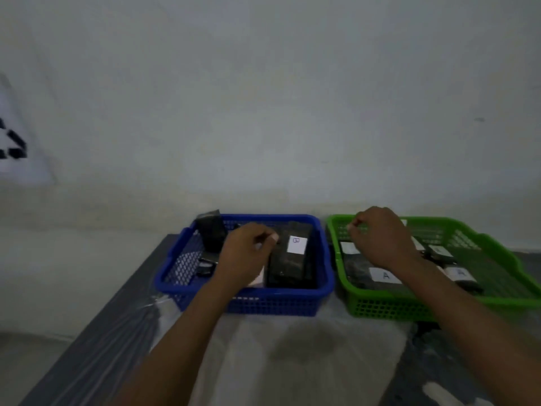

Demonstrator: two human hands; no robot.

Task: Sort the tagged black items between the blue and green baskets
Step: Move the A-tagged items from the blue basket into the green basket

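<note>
Fingers: both hands' fingers are curled in; blur hides whether they pinch anything.
Left hand (244,253): over the blue basket (328,284), beside a black item tagged B (289,259).
Right hand (380,238): over the green basket (363,307), above black items tagged A (363,278).
Baskets: rectangular plastic with lattice walls, side by side.
Hard to see: a dark piece (211,232) leans in the blue basket's far left corner, details smeared.
Surface: grey table (96,341) with a pale cloth (292,361).
Room: plain whitish wall (263,98).
</note>
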